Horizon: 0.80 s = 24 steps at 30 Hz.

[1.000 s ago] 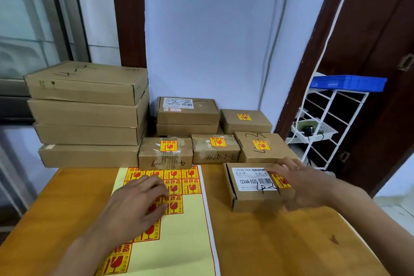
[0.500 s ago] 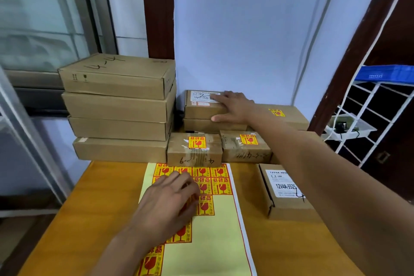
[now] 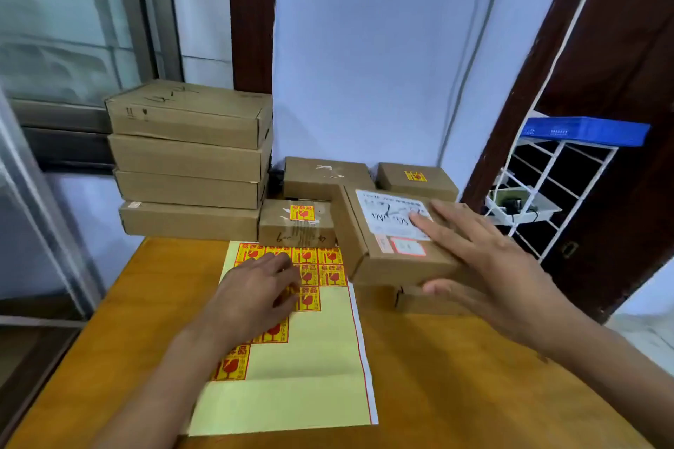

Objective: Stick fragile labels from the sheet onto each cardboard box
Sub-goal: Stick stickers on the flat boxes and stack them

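The left hand [image 3: 255, 297] lay flat, fingers relaxed, on the yellow sheet [image 3: 310, 368] of red-and-yellow labels. Right of the sheet, the right hand [image 3: 485, 266] gripped a brown box [image 3: 386, 259] (white label on top), fingers over its lid, thumb beneath.

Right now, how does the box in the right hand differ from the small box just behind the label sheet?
The held box is off the table, tilted, gripped by the right hand; the small box sits flat behind the label sheet. The held box carries a white shipping label and no yellow fragile sticker on the faces in view; the small box has a fragile sticker on top. The held box looks larger. Both are brown cardboard.
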Available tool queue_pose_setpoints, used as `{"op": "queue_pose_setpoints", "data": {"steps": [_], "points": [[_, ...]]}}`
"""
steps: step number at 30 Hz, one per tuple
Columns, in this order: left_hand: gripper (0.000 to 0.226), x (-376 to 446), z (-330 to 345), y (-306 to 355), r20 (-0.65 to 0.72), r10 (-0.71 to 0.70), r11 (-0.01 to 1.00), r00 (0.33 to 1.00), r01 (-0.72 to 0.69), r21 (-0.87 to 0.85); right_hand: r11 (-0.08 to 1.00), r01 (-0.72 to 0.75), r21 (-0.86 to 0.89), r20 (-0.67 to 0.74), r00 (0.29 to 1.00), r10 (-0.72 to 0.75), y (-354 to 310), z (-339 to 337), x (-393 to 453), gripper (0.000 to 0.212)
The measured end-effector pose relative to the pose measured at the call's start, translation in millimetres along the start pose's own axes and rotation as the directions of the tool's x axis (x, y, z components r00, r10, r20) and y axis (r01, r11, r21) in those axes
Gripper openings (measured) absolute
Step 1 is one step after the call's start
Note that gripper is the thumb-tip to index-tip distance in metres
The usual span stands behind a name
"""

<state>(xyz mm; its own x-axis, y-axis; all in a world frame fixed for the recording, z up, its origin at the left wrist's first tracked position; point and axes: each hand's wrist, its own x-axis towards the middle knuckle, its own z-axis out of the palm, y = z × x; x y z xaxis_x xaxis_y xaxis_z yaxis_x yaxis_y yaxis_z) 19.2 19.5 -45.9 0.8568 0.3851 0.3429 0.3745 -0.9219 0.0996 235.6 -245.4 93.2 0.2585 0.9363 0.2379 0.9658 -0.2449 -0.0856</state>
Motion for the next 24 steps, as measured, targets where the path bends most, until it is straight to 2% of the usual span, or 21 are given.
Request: {"op": "queue_pose_setpoints", "data": {"steps": [4,7,10,12,14,16,19,21,24], "points": [[0.022,-17.9,-15.9,6.2,0.016,-0.083,0.994,0.996,0.084,-0.067,0.98,-0.039,-0.193,0.28,0.956,0.093,2.8,27.9,-97.4,0.08],[0.024,-37.6,-30.1,3.9,-0.06,-0.178,0.981,0.982,0.172,-0.091,0.977,-0.057,-0.205,0.352,0.927,0.127,17.6,48.8,-124.9,0.081],[0.032,-69.6,-34.9,2.2,-0.036,-0.162,0.984,0.986,0.159,-0.078,0.977,-0.1,-0.188,0.311,0.938,0.156,33.6,61.5,-132.5,0.078],[0.048,-95.9,-37.8,1.3,0.019,-0.175,0.981,0.984,0.176,-0.083,0.969,-0.128,-0.209,0.267,0.946,0.182,23.7,61.9,-128.0,0.085],[0.065,-117.2,-44.4,-1.4,0.071,-0.217,0.965,0.974,0.225,-0.132,0.979,-0.094,-0.178,0.221,0.966,0.133,-3.2,62.9,-122.1,0.089],[0.072,-132.9,-52.0,-5.3,0.099,-0.235,0.953,0.967,0.249,-0.173,0.995,0.042,-0.088,0.132,0.991,-0.03,-41.8,67.1,-113.0,0.077],[0.069,-150.2,-58.1,-7.8,0.147,-0.246,0.946,0.958,0.27,-0.18,0.972,0.203,0.119,0.044,0.977,-0.209,-98.0,87.7,-90.1,0.056],[0.075,-157.5,-54.8,-10.9,0.15,-0.259,0.934,0.954,0.287,-0.212,0.936,0.252,0.245,-0.009,0.966,-0.258,-131.0,108.8,-60.4,0.046],[0.079,-158.9,-47.0,-12.9,0.11,-0.279,0.931,0.954,0.296,-0.213,0.908,0.229,0.35,0.0,0.97,-0.245,-164.5,137.8,-12.3,0.035]]}}
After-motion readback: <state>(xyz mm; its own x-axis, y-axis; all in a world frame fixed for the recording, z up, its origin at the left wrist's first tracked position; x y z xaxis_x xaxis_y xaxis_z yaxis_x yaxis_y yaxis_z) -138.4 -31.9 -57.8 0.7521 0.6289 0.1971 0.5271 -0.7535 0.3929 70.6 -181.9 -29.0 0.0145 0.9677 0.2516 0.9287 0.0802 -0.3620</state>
